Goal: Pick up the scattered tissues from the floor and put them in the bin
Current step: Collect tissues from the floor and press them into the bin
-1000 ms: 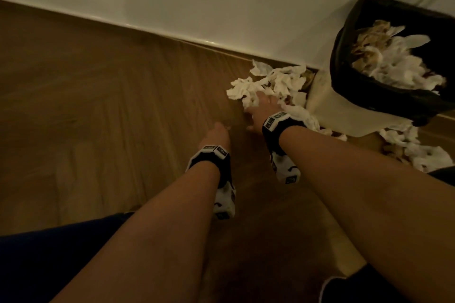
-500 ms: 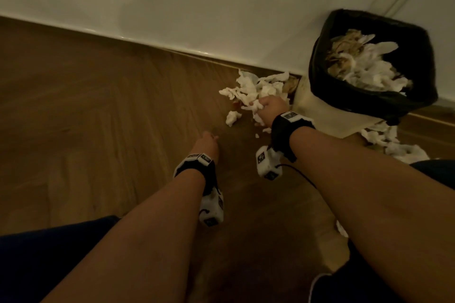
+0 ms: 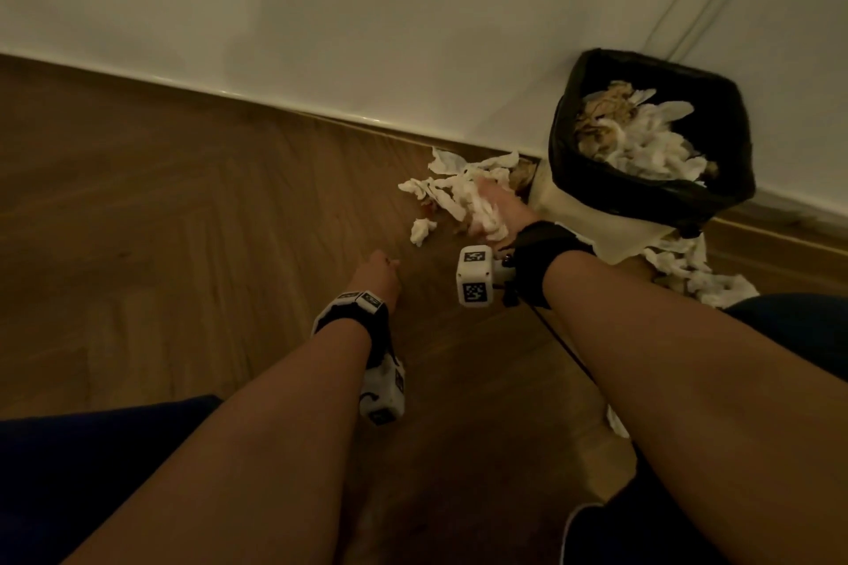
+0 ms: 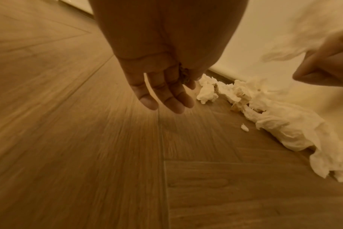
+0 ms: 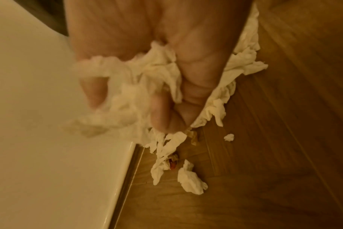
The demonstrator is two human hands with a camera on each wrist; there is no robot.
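In the head view my right hand (image 3: 498,209) grips a clump of white tissues (image 3: 486,216) just above the floor pile (image 3: 452,181), left of the bin. The right wrist view shows that right hand (image 5: 127,108) with fingers curled round the held tissues (image 5: 127,93). The bin (image 3: 569,161) has a black liner and holds several tissues. My left hand (image 3: 378,268) hovers low over the bare floor; in the left wrist view the left hand (image 4: 178,86) hangs with loose fingers, thumb and forefinger pinching a small brown scrap (image 4: 184,75).
A single crumpled tissue (image 3: 422,230) lies left of the pile. More tissues (image 3: 702,278) lie on the floor right of the bin. The white wall and skirting (image 3: 367,119) run behind the pile. Wooden floor (image 3: 183,220) spreads to the left. My knees are at the bottom corners.
My right hand closed on a clump from the pile, lifted it slightly and turned palm-side left. The pile has shrunk. The left hand has stayed low near the same spot.
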